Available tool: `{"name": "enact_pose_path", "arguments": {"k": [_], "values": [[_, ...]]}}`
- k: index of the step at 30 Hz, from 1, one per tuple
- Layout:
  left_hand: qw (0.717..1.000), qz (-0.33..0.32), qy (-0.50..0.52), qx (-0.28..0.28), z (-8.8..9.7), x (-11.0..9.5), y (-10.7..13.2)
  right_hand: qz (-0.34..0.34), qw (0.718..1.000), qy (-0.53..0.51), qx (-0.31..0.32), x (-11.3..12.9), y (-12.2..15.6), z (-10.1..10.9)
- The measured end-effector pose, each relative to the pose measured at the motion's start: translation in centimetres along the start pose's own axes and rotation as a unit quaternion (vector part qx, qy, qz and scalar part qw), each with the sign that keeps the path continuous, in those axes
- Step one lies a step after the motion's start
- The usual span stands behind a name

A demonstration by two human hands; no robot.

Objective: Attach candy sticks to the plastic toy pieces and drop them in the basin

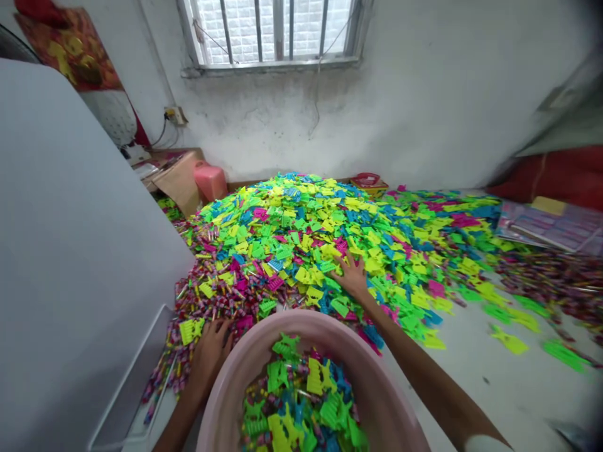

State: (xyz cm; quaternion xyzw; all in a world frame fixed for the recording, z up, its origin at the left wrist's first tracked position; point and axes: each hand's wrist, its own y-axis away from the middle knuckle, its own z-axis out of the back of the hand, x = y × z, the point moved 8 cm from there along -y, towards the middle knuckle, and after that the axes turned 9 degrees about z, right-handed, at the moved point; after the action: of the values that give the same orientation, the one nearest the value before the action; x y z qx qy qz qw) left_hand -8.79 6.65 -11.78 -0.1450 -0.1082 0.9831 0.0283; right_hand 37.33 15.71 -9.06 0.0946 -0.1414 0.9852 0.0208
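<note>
The right hand (351,276) lies open, fingers spread, on a heap of plastic pieces (292,232). The left hand (207,358) curls at the heap's edge, its grip unclear. Between them, a pink basin (301,319) holds more pieces (301,395). The heap spreads over the floor (475,402).

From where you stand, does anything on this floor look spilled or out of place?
A yellow-green plastic piece and a green one lie alone on the pale floor, apart from the big heap of neon plastic pieces, as if spilled.
</note>
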Motion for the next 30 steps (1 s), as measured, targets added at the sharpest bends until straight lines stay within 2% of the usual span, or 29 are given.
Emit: {"name": "enact_pose_path", "arguments": {"k": [3,8,10,13,17,20,25,27,30], "values": [[1.000,0.005,0.008,0.004,0.3,-0.1,0.1,0.042,0.999,-0.009,0.008,1.3,1.1,-0.5],[0.999,0.017,0.028,0.008,0.6,-0.4,-0.4,0.020,0.999,-0.028,-0.022,2.4,1.0,-0.6],[0.999,0.029,0.045,0.009,0.7,-0.4,-0.7,0.055,0.997,-0.051,-0.012,3.7,1.2,-0.8],[0.995,0.042,0.090,0.013,0.9,-0.3,-0.9,0.140,0.985,-0.095,0.021,5.9,3.1,-0.8],[0.982,0.056,0.181,0.014,1.4,-0.4,-0.8,0.188,0.970,-0.144,0.049,6.8,5.9,0.1],[0.963,0.088,0.254,-0.006,2.3,-0.2,-1.1,0.166,0.970,-0.172,0.048,6.3,5.8,1.2],[0.912,0.156,0.377,-0.044,4.7,-0.1,-1.9,0.075,0.979,-0.189,-0.004,4.1,3.6,4.2],[0.893,0.163,0.417,-0.045,5.7,-0.9,-2.3,0.050,0.982,-0.182,-0.010,3.4,3.3,4.7],[0.873,0.155,0.461,-0.030,6.8,-3.2,-2.6,0.025,0.986,-0.164,0.012,3.1,3.7,3.9]]}}
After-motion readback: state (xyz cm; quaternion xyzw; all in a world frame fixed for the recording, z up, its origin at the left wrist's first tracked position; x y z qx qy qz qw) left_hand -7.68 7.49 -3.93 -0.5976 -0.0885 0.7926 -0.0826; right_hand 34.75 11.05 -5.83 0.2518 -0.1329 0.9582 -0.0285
